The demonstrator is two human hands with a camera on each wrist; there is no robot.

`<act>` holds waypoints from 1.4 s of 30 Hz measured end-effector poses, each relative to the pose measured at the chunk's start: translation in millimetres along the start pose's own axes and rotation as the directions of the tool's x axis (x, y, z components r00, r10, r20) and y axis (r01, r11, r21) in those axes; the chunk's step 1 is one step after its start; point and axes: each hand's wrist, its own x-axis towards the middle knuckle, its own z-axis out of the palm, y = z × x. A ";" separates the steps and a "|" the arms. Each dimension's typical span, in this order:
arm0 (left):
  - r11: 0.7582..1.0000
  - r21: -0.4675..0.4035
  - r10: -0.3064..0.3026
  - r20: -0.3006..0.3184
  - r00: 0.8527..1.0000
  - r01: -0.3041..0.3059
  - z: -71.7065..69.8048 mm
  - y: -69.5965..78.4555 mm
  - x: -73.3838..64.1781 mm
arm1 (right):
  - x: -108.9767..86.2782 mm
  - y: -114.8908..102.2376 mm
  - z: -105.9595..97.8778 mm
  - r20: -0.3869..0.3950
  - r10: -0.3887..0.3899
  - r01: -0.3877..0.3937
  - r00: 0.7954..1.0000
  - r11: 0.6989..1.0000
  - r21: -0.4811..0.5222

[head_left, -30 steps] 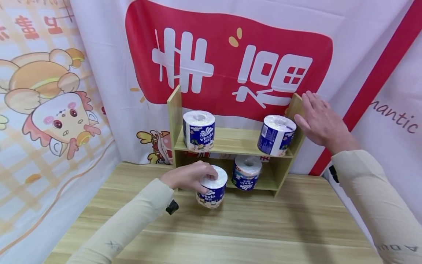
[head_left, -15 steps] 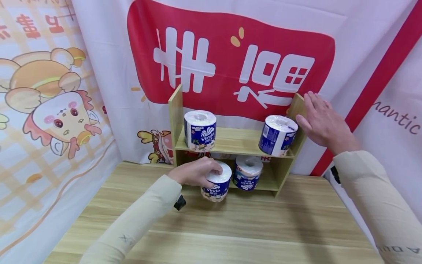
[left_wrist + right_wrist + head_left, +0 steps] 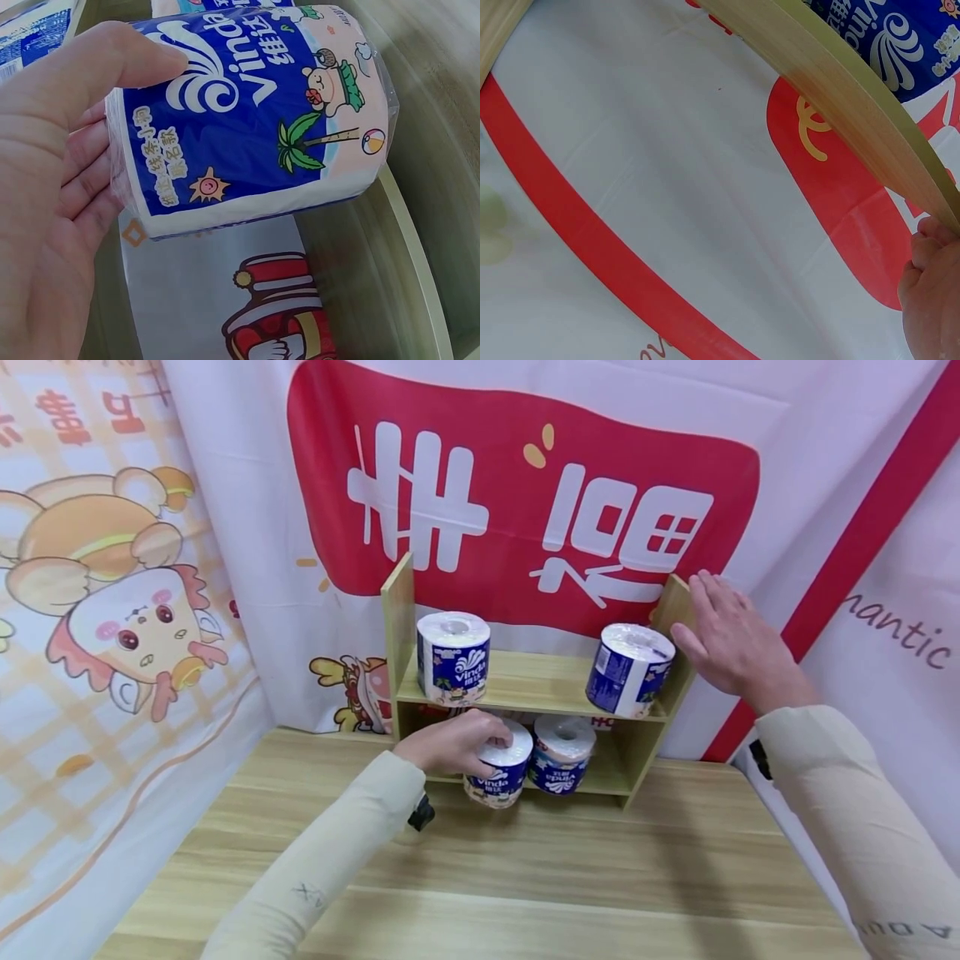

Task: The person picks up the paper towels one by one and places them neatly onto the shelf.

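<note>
My left hand (image 3: 452, 745) grips a blue-and-white wrapped toilet roll (image 3: 497, 787) in front of the lower tier of a small wooden shelf (image 3: 536, 681). In the left wrist view the thumb lies across the blue print of this toilet roll (image 3: 240, 120), and the other fingers go over its end. A second toilet roll (image 3: 561, 767) stands close on its right in the lower tier. My right hand (image 3: 738, 643), fingers fairly straight, rests against the top of the shelf's right side panel (image 3: 855, 112).
On the upper board stand two more toilet rolls, one at the left (image 3: 454, 664) and one at the right (image 3: 630, 672). The shelf stands on a wood-grain table (image 3: 525, 877). Behind it hangs a printed cloth (image 3: 247, 527), with more cloth at both sides.
My left hand has carried its toilet roll rightward and away from me, up to the shelf and closer to the lower roll. The right hand stays at the side panel.
</note>
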 end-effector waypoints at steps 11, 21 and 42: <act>1.000 0.003 -0.009 -0.005 1.000 0.009 2.0 -5.5 4.9 | -0.1 0.2 1.0 -0.004 0.006 -0.006 1.000 1.000 -0.003; 0.999 -0.008 -0.045 0.011 0.999 0.045 2.9 -9.2 8.5 | 1.3 -1.5 2.0 -0.008 0.008 -0.008 1.000 1.000 0.001; 0.999 -0.003 -0.045 0.025 0.999 0.045 7.9 -15.9 18.6 | 0.1 -1.1 -0.7 -0.006 0.007 -0.008 1.000 1.000 -0.019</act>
